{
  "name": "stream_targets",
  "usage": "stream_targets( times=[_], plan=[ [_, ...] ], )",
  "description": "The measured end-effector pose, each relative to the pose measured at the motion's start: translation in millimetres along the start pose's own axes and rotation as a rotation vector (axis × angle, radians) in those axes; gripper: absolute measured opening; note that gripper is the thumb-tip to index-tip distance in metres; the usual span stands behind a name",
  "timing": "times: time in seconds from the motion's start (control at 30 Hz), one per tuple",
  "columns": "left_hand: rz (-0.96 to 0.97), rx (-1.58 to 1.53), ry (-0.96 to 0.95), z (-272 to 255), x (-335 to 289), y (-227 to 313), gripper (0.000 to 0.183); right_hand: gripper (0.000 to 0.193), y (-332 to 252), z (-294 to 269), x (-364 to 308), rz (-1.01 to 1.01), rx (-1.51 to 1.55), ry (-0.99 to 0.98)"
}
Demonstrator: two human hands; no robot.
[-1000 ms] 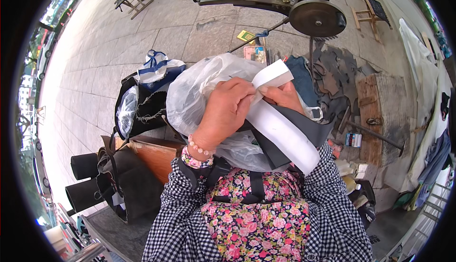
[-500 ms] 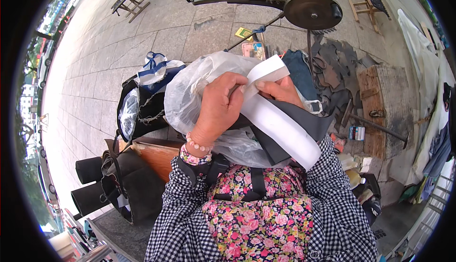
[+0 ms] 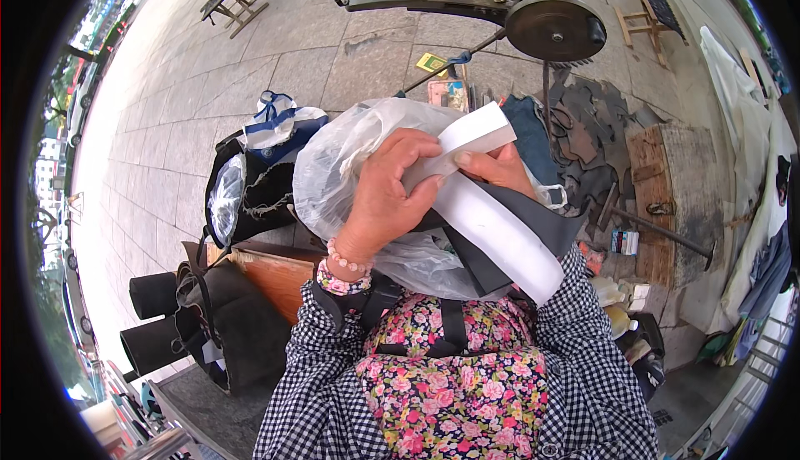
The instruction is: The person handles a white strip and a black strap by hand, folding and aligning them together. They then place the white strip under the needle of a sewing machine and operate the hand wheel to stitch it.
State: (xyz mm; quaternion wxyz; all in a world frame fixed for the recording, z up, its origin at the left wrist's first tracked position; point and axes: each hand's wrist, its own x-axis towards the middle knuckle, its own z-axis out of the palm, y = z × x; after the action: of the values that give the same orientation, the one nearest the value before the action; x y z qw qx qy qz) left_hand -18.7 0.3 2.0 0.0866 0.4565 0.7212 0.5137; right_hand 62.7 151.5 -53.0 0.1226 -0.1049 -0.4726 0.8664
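Both my hands hold a long white strip (image 3: 498, 239), which bends over between them. My left hand (image 3: 387, 187) pinches the strip's near part between thumb and fingers. My right hand (image 3: 500, 168) grips it with the thumb on top, and a short end sticks out above the fingers. The strip's longer part hangs down toward my right forearm. Dark grey sheet material (image 3: 546, 214) lies beneath the strip and my right hand. A clear plastic bag (image 3: 333, 164), bulging, sits behind and under my left hand. Most of my right fingers are hidden by the strip.
A black machine with a round wheel (image 3: 557, 30) stands ahead. Dark scraps (image 3: 587, 118) and a wooden block (image 3: 687, 193) with a hammer-like tool (image 3: 662, 231) are to the right. On the left are a black bag (image 3: 250, 210) and dark rolls (image 3: 154, 347). A small stool (image 3: 233, 3) stands far left.
My left hand has shifted its hold, its fingers spreading further along the strip. The strip's upper end now reaches out a little more to the right. The view has shifted slightly.
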Motion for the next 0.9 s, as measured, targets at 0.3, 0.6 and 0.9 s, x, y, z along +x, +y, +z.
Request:
stream_targets(
  times=[0.3, 0.6, 0.9],
  plan=[
    [0.027, 0.045, -0.039, 0, -3, 1, 0.021, 0.035, -5, -4, 1, 0.051, -0.042, -0.06],
    [0.017, -0.004, 0.018, -1, -5, 0, 0.019, 0.035, -7, -2, -2, 0.081, -0.05, -0.081],
    [0.012, 0.027, -0.038, 2, -2, 5, 0.021, 0.035, -14, 1, -4, 0.103, -0.04, -0.104]
  ],
)
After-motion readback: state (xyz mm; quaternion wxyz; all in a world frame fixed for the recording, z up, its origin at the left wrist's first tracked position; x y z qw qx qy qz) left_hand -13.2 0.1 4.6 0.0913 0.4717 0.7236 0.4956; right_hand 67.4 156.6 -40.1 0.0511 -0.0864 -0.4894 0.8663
